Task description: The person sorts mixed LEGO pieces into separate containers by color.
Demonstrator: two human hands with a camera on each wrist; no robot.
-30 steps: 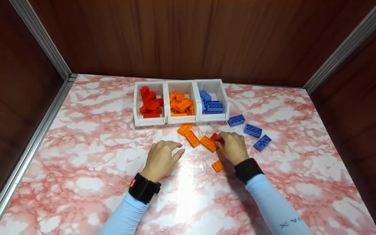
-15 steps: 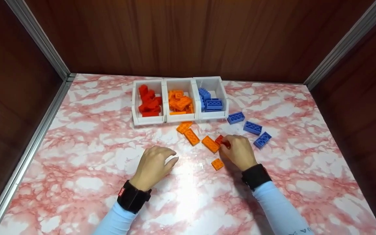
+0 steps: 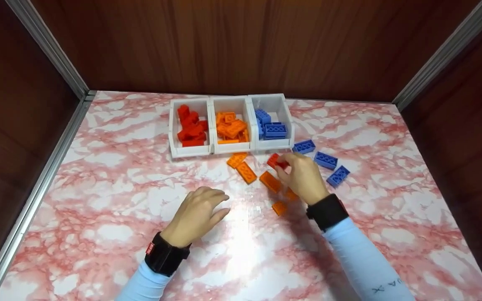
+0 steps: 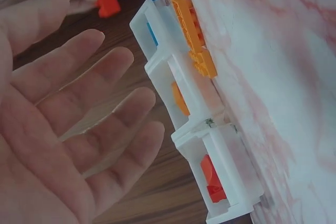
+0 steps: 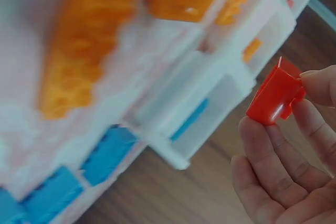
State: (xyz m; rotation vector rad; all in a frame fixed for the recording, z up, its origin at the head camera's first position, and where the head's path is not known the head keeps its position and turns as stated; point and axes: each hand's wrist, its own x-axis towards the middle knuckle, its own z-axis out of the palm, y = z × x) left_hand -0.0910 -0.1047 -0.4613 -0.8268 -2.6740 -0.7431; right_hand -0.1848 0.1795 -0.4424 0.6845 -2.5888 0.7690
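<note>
Between thumb and fingers, my right hand point(image 3: 306, 177) pinches a red toy brick point(image 5: 275, 93), lifted off the table in the right wrist view. Below that hand in the head view lie an orange brick point(image 3: 270, 182), a small orange brick point(image 3: 279, 208) and another orange one point(image 3: 291, 195), partly covered by the hand. My left hand point(image 3: 197, 215) hovers over the table at the left, fingers relaxed and apart, holding nothing; its palm point(image 4: 47, 129) shows in the left wrist view.
Three joined white bins stand at the back: the left bin point(image 3: 191, 151) with red bricks, the middle bin point(image 3: 232, 148) with orange, the right bin point(image 3: 272, 144) with blue. Two orange bricks point(image 3: 246, 172) lie before them. Several blue bricks point(image 3: 326, 160) lie at the right.
My right hand has picked the red brick up from beside the orange bricks and moved it toward the bins. The left hand has drawn slightly back and left.
</note>
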